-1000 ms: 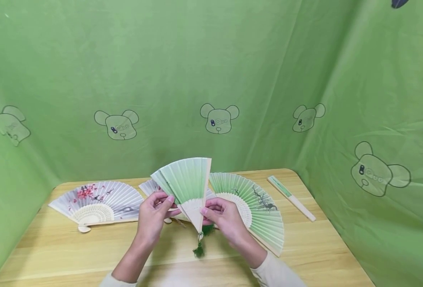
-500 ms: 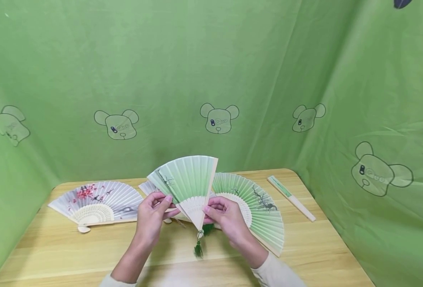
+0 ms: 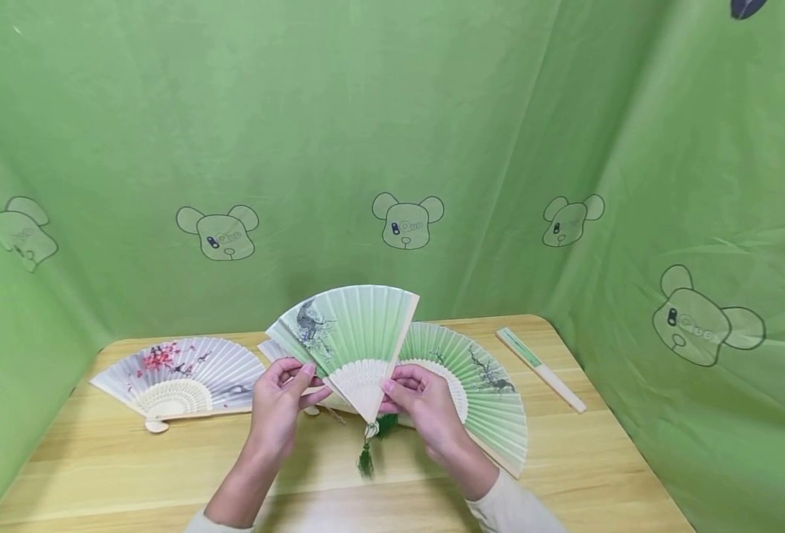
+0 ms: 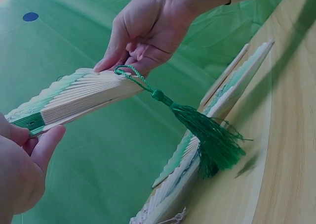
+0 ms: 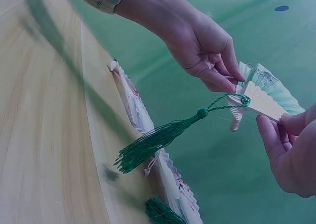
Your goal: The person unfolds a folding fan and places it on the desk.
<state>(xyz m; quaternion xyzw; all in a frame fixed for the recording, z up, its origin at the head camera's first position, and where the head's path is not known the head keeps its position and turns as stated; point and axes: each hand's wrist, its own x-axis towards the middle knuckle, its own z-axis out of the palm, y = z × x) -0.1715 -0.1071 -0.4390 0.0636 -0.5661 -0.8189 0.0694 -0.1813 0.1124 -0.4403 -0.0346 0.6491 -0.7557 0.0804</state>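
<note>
A partly spread green folding fan (image 3: pixel 359 329) with a dark branch print is held up above the table between both hands. My left hand (image 3: pixel 282 403) pinches its left edge, where the ribs are still bunched together in the left wrist view. At the right outer stick, my right hand (image 3: pixel 419 403) grips the fan between thumb and fingers. From the pivot hangs a dark green tassel (image 4: pixel 207 135), looped on by a cord. Behind the right hand a wide-spread green fan (image 3: pixel 492 403) lies on the table, partly covered.
On the left lies a spread grey-white fan (image 3: pixel 179 377) with red blossoms. Another pale fan (image 3: pixel 271 349) is mostly hidden behind the held one. A folded green fan (image 3: pixel 542 370) lies at the right on the wooden table (image 3: pixel 132 474). Green cloth (image 3: pixel 312 133) encloses the back and sides.
The held fan has spread wider, its right stick swinging right with my right hand. More of the branch print shows on the left part. My left hand has barely moved.
</note>
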